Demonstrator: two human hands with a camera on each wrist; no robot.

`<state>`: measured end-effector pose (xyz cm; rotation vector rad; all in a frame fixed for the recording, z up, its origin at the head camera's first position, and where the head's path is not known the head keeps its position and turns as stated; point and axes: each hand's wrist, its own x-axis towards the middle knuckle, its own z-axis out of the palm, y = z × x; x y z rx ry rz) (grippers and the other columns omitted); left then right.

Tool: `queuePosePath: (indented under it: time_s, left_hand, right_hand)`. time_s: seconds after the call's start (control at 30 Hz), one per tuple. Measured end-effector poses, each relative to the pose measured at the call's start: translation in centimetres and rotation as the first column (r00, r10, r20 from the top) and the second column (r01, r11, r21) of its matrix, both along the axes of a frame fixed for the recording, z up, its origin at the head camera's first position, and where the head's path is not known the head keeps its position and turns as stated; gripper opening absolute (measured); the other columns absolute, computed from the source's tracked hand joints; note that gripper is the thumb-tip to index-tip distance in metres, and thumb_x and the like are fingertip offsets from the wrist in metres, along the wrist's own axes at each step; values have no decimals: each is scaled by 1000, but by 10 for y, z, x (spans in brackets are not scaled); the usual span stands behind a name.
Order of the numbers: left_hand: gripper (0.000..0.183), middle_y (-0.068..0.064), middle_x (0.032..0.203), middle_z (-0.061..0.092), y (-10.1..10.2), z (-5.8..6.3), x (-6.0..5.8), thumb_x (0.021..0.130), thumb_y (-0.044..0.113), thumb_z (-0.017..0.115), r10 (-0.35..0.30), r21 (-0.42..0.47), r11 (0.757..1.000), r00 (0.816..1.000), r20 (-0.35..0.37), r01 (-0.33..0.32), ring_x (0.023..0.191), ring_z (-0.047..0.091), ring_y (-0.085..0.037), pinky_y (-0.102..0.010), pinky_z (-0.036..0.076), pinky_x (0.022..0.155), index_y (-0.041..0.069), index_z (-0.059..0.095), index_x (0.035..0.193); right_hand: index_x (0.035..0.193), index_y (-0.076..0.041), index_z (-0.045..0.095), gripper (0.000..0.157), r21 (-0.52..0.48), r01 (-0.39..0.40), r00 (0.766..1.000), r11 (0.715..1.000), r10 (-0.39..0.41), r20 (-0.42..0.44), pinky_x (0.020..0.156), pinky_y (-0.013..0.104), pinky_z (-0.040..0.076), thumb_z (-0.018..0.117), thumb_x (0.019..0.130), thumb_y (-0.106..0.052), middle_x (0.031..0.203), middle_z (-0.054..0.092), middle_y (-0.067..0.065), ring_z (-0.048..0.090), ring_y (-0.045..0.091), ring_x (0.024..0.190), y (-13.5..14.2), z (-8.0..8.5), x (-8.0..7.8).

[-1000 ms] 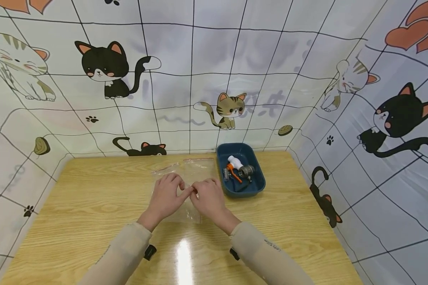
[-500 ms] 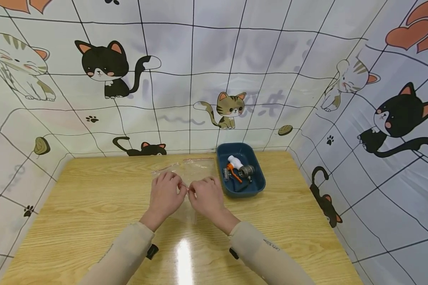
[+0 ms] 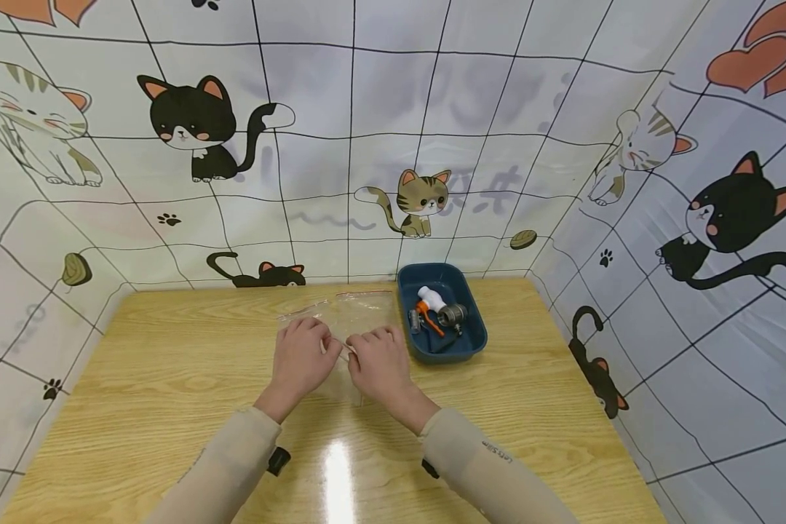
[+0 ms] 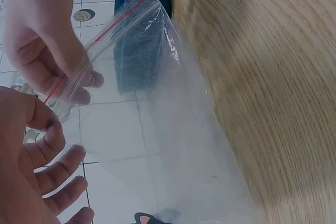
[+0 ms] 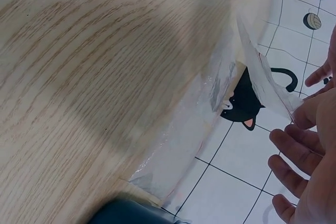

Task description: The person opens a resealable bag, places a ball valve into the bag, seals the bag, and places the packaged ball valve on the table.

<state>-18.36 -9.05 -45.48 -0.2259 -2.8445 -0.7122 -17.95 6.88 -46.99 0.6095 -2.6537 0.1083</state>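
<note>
Near the middle of the table, my left hand [image 3: 301, 360] and right hand [image 3: 383, 367] are close together over a clear zip-lock bag [image 4: 173, 145]. Thumb and forefinger of each hand pinch the bag's top edge, by its red seal line [image 4: 123, 22]. In the left wrist view the bag hangs flat and see-through. My left hand's other fingers [image 4: 65, 169] spread away from it. In the right wrist view, a corner of the held bag [image 5: 262, 82] rises from the right hand's fingertips. Further clear bags [image 3: 367, 309] lie on the table just beyond my hands.
A dark blue bin [image 3: 474, 349] stands right of my hands, near the table's back edge. Inside it are a white fitting [image 3: 431, 298], a grey metal cylinder [image 3: 453, 314] and an orange-handled part [image 3: 430, 320]. A cat-print curtain [image 3: 314, 167] surrounds the wooden table [image 3: 170, 378].
My hands have drawn slightly apart along the bag's top edge, the left one shifting a little to the left. Both keep pinching the bag. The bin has not moved.
</note>
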Motion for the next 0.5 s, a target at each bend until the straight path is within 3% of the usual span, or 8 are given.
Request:
queuePosePath:
  time_s: [0.2,0.5]
  left_hand:
    - [23,-10,116,67,-3,2,-3,86,25,53,5,26,1000,1000,17,-5,123,52,-34,-60,38,100,17,55,64]
    - [23,-10,110,67,-7,8,-4,84,26,54,20,51,998,1000,22,-22,121,52,-34,-61,38,99,17,55,63]
  right_hand:
    - [99,-27,72,12,13,-18,1000,1000,18,-4,95,39,43,67,88,-26,86,74,-9,65,15,88,3,-2,1]
    - [99,-24,72,13,15,-21,997,1000,20,70,98,41,43,67,87,-23,89,74,-7,65,16,90,12,-10,3]
